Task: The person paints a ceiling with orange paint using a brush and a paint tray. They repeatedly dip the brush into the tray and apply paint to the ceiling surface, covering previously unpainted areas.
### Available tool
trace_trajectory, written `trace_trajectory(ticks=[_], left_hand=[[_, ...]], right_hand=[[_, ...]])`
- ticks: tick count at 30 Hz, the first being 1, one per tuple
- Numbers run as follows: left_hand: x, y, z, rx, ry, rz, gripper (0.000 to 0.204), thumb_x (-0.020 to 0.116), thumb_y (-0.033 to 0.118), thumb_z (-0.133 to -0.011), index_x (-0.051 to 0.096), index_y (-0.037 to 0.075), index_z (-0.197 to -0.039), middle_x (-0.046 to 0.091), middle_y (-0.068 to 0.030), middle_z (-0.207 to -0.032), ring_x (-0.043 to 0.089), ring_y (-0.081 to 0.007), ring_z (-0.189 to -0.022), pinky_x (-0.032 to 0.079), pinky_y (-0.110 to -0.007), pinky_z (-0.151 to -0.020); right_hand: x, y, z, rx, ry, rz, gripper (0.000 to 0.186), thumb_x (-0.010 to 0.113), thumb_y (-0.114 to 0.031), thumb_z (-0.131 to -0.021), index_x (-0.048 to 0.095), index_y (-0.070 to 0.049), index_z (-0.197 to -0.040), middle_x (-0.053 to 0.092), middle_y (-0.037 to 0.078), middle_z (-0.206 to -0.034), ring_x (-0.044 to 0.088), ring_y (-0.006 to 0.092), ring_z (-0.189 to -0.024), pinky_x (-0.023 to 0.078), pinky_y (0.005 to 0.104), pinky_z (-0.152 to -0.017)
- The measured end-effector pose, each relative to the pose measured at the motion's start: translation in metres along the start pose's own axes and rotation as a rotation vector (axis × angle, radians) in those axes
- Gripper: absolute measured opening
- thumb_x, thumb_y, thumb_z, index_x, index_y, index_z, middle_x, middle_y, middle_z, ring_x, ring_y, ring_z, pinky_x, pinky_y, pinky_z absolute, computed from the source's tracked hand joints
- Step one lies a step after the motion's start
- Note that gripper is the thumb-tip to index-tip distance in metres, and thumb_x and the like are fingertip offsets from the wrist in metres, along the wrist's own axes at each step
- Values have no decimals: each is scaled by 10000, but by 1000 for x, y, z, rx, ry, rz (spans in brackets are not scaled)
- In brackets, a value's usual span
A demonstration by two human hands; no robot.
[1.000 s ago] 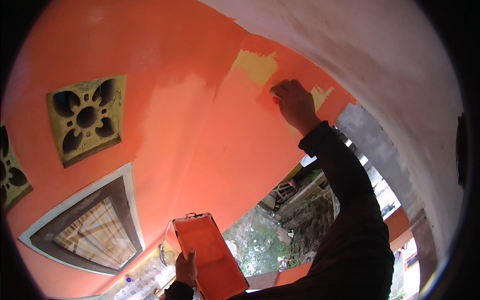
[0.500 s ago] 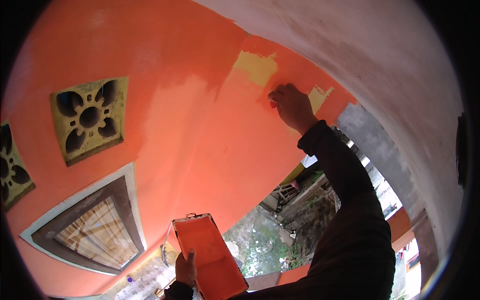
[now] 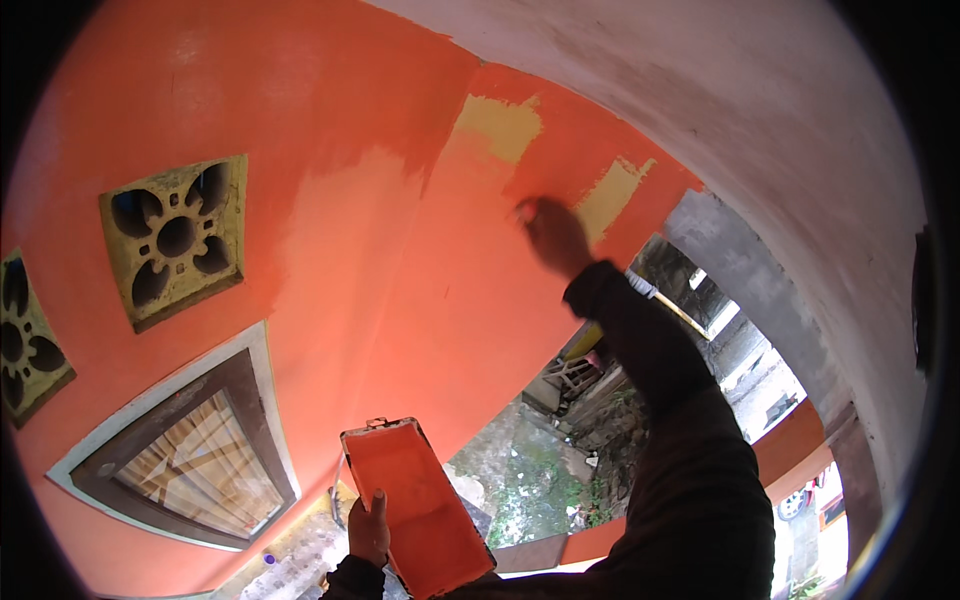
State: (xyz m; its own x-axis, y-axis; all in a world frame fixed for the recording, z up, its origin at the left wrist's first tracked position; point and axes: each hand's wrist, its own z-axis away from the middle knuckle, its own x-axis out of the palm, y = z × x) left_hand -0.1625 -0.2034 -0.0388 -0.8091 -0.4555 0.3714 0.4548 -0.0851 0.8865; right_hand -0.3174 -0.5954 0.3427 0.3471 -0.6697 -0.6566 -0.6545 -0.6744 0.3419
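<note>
Paint tray: at the lower middle of your view, an oblong tray [image 3: 425, 500] with a smooth orange coating inside, a dark, paint-smeared rim and a small loop at its upper end; it tilts across your view.
Left hand: your left hand [image 3: 370, 530] is clamped on the tray's left edge, the thumb laid over the rim; the other fingers are mostly hidden.
Right hand: your right hand [image 3: 556, 238] is raised in front of the wall, its fingers curled; a reddish bit shows at the tips, but blur means you cannot tell what it is or whether they grip it.
Orange wall: the wall [image 3: 340, 290] is painted in uneven tones, deeper orange above, paler and smoother below.
Yellow patches: one ragged-edged patch [image 3: 500, 128] lies above your right hand; a narrower, slanting one [image 3: 612, 198] is just beside it.
Vent block: a four-sided yellow block [image 3: 190, 295], pierced by a round centre and four petal-shaped holes.
Window: below the block, a brown-framed pane [image 3: 205, 465] with pleated, tan curtains behind.
Overhead surface: a pale, matt, faintly streaked expanse [image 3: 720, 90] curves along the right.
Ground: rough, grey-green and mottled [image 3: 525, 480], beyond the tray.
</note>
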Motion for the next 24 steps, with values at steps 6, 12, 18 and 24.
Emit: trace_trajectory(ticks=[6,12,18,24], left_hand=[[-8,0,8,-21,13,43,592,611,488,-1024,606,-47,-1279,691,-86,-1152,635,-158,-1008,501,-331,-888],[-2,-2,13,-16,-23,66,600,604,490,-1027,602,-50,-1288,692,-93,-1161,638,-161,-1009,499,-336,-890],[-17,15,16,-47,15,-133,598,581,503,-1036,612,-49,-1264,691,-78,-1097,623,-150,-965,495,-332,-866],[-23,5,17,-35,53,-46,595,571,514,-1037,618,-37,-1256,685,-66,-1075,614,-148,-942,497,-335,-850]], right_hand=[[-71,-19,-78,-83,259,315,151,575,-198,-967,700,-163,-1043,636,80,-1060,638,314,-1024,573,448,-791],[33,-26,19,-284,-176,440,170,579,-187,-906,691,-161,-1031,627,64,-1159,605,274,-1145,591,435,-751],[46,-44,15,-108,-13,64,179,521,-183,-976,680,-114,-1021,667,126,-967,662,325,-955,551,452,-845],[-39,-38,-87,17,228,312,173,547,-236,-1008,698,-159,-1047,650,75,-1000,649,293,-955,584,431,-733]])
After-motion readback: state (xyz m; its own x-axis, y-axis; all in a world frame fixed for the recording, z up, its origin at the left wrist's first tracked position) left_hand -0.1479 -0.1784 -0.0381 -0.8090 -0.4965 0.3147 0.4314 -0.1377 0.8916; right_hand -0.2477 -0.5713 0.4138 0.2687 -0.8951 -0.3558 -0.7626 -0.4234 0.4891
